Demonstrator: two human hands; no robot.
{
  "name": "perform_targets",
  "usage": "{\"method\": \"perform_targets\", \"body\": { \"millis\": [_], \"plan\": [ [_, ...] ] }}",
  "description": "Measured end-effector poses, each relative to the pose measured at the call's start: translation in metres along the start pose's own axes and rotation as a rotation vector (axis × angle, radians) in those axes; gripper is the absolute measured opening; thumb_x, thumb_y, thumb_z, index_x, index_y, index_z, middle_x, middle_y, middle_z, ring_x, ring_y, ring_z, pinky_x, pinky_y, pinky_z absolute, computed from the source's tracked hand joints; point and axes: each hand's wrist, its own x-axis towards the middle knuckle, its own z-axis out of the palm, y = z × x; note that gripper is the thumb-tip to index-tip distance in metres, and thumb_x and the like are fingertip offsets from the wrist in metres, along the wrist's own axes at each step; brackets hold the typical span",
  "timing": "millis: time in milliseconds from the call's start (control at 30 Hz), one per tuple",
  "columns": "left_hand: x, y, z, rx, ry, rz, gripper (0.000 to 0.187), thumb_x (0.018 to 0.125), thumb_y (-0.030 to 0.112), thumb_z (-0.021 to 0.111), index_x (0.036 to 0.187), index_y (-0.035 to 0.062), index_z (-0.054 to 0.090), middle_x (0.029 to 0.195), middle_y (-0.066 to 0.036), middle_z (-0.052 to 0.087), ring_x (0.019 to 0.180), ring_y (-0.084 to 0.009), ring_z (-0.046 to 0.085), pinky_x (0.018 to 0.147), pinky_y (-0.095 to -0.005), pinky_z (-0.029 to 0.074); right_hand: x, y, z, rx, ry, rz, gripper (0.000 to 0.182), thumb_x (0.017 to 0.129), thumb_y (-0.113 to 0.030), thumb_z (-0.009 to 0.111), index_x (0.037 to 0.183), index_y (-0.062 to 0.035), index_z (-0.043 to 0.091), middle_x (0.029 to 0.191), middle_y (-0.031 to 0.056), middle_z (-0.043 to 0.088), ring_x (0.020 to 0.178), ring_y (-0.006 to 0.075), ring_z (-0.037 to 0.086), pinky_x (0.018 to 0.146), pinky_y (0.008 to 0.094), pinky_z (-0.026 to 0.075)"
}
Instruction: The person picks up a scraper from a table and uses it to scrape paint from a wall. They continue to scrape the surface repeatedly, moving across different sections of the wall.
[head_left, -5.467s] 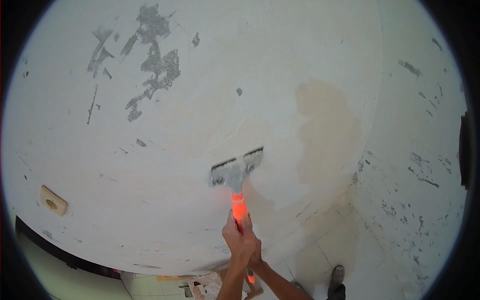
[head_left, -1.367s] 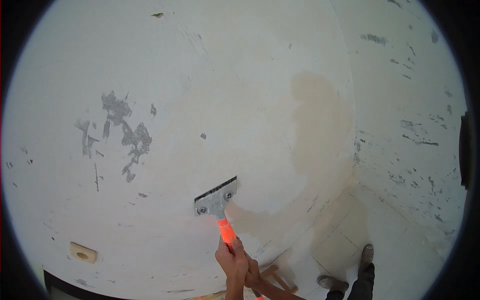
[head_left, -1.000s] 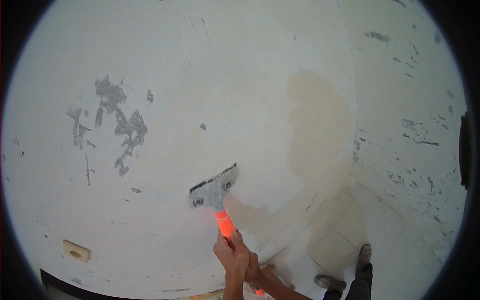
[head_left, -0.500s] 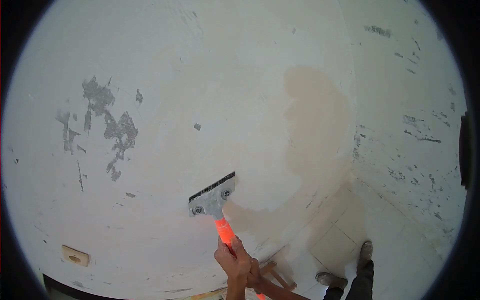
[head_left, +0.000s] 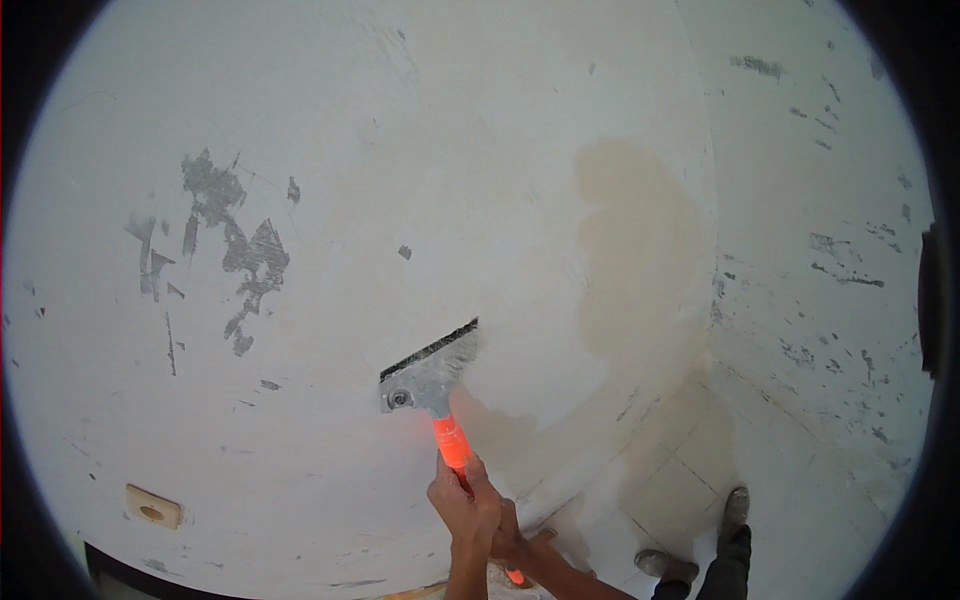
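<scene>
1. Two bare hands grip one scraper [head_left: 430,385]: the left hand [head_left: 466,505] is clenched around its orange handle [head_left: 452,442], and the right hand [head_left: 508,532], partly hidden behind the left, appears closed on the shaft lower down.
2. The scraper is in front of the wall [head_left: 500,150], its wide blade [head_left: 430,350] slanting up to the right and seemingly against the surface, though exact contact is hard to confirm.
3. The stacked grip probably lends steadiness and push; the handle angles down and right from the head, likely so both forearms can drive along it.
4. Up and left of the scraper, grey patches [head_left: 258,250] mark the wall; up and right spreads a tan patch [head_left: 640,250].
5. Down and left of the scraper, a socket [head_left: 153,507] would obstruct a blade there.
6. Right of the scraper, a side wall [head_left: 800,190] meets this one; down and right are shoes [head_left: 737,508] on floor tiles [head_left: 670,480].
</scene>
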Motion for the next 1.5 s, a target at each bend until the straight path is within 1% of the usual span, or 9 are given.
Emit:
{"method": "perform_targets", "body": {
  "millis": [133, 233, 333, 400, 533, 600, 667, 833, 1500],
  "plan": [
    [-0.019, -0.018, -0.003, -0.032, 0.011, -0.040, 0.029, 0.102, 0.025, 0.050, 0.086, 0.0009, 0.053, 0.063, -0.001, 0.050, 0.055, -0.0072, 0.045, 0.050, -0.0248, 0.036, -0.027, 0.010, 0.002, -0.064, 0.008, 0.015, 0.063, 0.098, -0.023, 0.054, 0.153, -0.0016, 0.033, 0.131, 0.0193, 0.063, 0.114, 0.0262, 0.066, 0.094, 0.0347, 0.050],
    [-0.014, -0.011, 0.001, -0.059, 0.007, -0.017, 0.028, 0.102, 0.023, 0.050, 0.086, 0.0010, 0.053, 0.063, -0.001, 0.050, 0.055, -0.0065, 0.044, 0.049, -0.0248, 0.035, 0.001, -0.033, 0.000, -0.019, 0.050, 0.023, 0.063, 0.097, -0.024, 0.055, 0.152, -0.0022, 0.034, 0.129, 0.0169, 0.065, 0.112, 0.0246, 0.066, 0.093, 0.0341, 0.051],
    [0.013, 0.014, 0.004, -0.041, -0.020, 0.014, 0.029, 0.103, 0.024, 0.050, 0.086, 0.0010, 0.053, 0.063, 0.000, 0.050, 0.055, -0.0064, 0.043, 0.049, -0.0251, 0.035, 0.021, -0.033, 0.002, 0.066, 0.009, 0.036, 0.062, 0.098, -0.024, 0.055, 0.153, -0.0036, 0.034, 0.129, 0.0160, 0.064, 0.113, 0.0240, 0.066, 0.094, 0.0333, 0.050],
    [0.021, 0.020, 0.005, -0.035, 0.027, 0.023, 0.024, 0.098, 0.023, 0.055, 0.094, -0.0009, 0.057, 0.058, -0.007, 0.049, 0.048, -0.0167, 0.046, 0.047, -0.0327, 0.038, 0.017, -0.039, 0.003, 0.033, 0.003, 0.082, 0.062, 0.098, -0.024, 0.055, 0.153, -0.0036, 0.034, 0.129, 0.0166, 0.064, 0.114, 0.0244, 0.065, 0.094, 0.0334, 0.050],
    [-0.010, -0.001, 0.007, 0.006, 0.033, 0.041, 0.024, 0.098, 0.022, 0.055, 0.094, -0.0013, 0.057, 0.058, -0.006, 0.051, 0.049, -0.0156, 0.047, 0.048, -0.0323, 0.038, -0.009, -0.025, -0.009, -0.057, 0.016, 0.067, 0.062, 0.097, -0.024, 0.055, 0.152, -0.0026, 0.034, 0.127, 0.0194, 0.065, 0.114, 0.0263, 0.066, 0.093, 0.0341, 0.051],
    [-0.022, 0.003, 0.010, -0.058, 0.011, -0.105, 0.029, 0.101, 0.025, 0.051, 0.085, 0.0014, 0.054, 0.065, 0.000, 0.051, 0.057, -0.0069, 0.045, 0.051, -0.0253, 0.036, -0.016, -0.020, -0.013, -0.091, 0.030, 0.023, 0.062, 0.097, -0.024, 0.055, 0.152, -0.0024, 0.034, 0.125, 0.0194, 0.066, 0.113, 0.0270, 0.067, 0.092, 0.0340, 0.051],
    [-0.018, 0.003, 0.011, -0.071, -0.001, -0.085, 0.029, 0.101, 0.025, 0.051, 0.085, 0.0014, 0.054, 0.065, 0.000, 0.051, 0.057, -0.0068, 0.045, 0.051, -0.0249, 0.035, -0.017, -0.015, -0.017, -0.116, 0.042, -0.015, 0.062, 0.097, -0.024, 0.055, 0.152, -0.0022, 0.034, 0.124, 0.0194, 0.067, 0.112, 0.0277, 0.068, 0.091, 0.0338, 0.052],
    [-0.008, 0.017, 0.012, -0.096, -0.015, -0.105, 0.030, 0.102, 0.026, 0.051, 0.085, 0.0013, 0.054, 0.066, 0.000, 0.051, 0.059, -0.0066, 0.045, 0.052, -0.0243, 0.035, 0.001, -0.029, -0.023, -0.016, -0.036, 0.124, 0.062, 0.098, -0.023, 0.052, 0.152, -0.0009, 0.032, 0.129, 0.0204, 0.064, 0.116, 0.0258, 0.065, 0.096, 0.0342, 0.049],
    [-0.024, -0.002, 0.008, -0.118, -0.017, -0.071, 0.027, 0.101, 0.023, 0.051, 0.087, 0.0003, 0.054, 0.064, -0.001, 0.051, 0.057, -0.0083, 0.047, 0.051, -0.0262, 0.038, -0.012, -0.014, -0.013, -0.040, 0.016, 0.024, 0.059, 0.099, -0.018, 0.050, 0.152, 0.0016, 0.032, 0.128, 0.0202, 0.064, 0.118, 0.0245, 0.063, 0.098, 0.0335, 0.047]
  ]
}}
